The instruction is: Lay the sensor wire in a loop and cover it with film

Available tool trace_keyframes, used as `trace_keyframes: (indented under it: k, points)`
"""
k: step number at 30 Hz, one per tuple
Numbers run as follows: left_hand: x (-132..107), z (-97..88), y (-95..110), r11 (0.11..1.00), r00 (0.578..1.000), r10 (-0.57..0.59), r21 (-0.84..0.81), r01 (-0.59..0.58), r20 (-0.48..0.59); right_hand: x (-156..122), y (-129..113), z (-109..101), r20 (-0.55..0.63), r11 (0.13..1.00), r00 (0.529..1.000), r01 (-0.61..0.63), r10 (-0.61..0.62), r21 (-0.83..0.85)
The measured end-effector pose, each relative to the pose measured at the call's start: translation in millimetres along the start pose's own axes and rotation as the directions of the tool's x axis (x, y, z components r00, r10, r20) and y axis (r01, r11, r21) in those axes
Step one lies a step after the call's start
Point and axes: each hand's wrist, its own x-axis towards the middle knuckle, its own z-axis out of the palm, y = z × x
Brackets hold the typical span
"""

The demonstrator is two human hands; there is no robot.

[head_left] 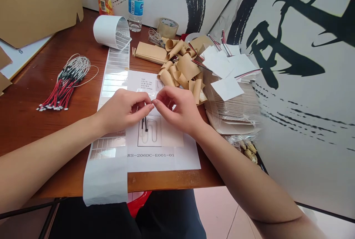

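Note:
My left hand (122,109) and my right hand (179,107) meet fingertip to fingertip, each in a pinch, above a printed sheet (166,163). Whatever lies between the fingers is too small to make out. The sheet carries a diagram of a looped wire (152,130) and the text RS-206DC-E001-01; my hands cover its middle. Under my left wrist runs a strip of clear labels (111,87) on white backing, its far end a roll (107,32) and its near end hanging over the table edge.
A bundle of red, black and white wires (68,81) lies at the left. Curled brown paper pieces (188,67), a brown pad (151,52), a tape roll (168,28) and a water bottle (135,6) stand behind. White cards (229,89) top a tall stack (233,109) by the right wall.

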Motion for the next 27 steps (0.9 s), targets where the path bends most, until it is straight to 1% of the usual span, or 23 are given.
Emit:
trace_keyframes:
  k: [4,8,10,13,15,17,21,27]
  points:
    - [-1.2,0.5,-0.6,1.0,1.0,-0.024,-0.017,0.024,0.0,-0.8,1.0,-0.2,0.015,1.0,1.0,-0.026,0.027,-0.005]
    - [-3.2,1.7,-2.4,0.999,0.998,-0.042,0.012,0.041,0.045,0.3,1.6,-0.5,0.016,0.997,0.997,-0.08,0.081,-0.018]
    - [-3.6,2.1,-2.9,0.999,0.997,-0.041,0.038,0.039,0.066,0.7,2.3,0.2,0.061,0.994,0.992,-0.108,0.109,-0.023]
    - [-2.8,2.1,-1.9,0.996,0.996,-0.032,0.084,0.025,0.083,0.1,3.9,2.3,0.181,0.989,0.974,-0.128,0.138,-0.069]
    - [-1.3,1.8,-0.7,0.994,0.995,-0.05,0.098,0.041,0.09,-0.9,4.4,3.8,0.244,0.986,0.96,-0.111,0.138,-0.123]
    - [0.3,1.4,0.6,0.992,0.992,-0.081,0.103,0.071,0.094,-1.7,4.3,4.9,0.271,0.984,0.955,-0.079,0.12,-0.158]
    - [2.6,0.4,2.0,0.988,0.986,-0.136,0.086,0.128,0.096,-2.0,3.2,4.6,0.248,0.991,0.966,-0.037,0.068,-0.129]
    - [2.3,-0.7,2.8,0.981,0.98,-0.19,0.057,0.187,0.058,-0.7,3.0,0.8,0.184,0.997,0.981,-0.05,0.06,-0.062]
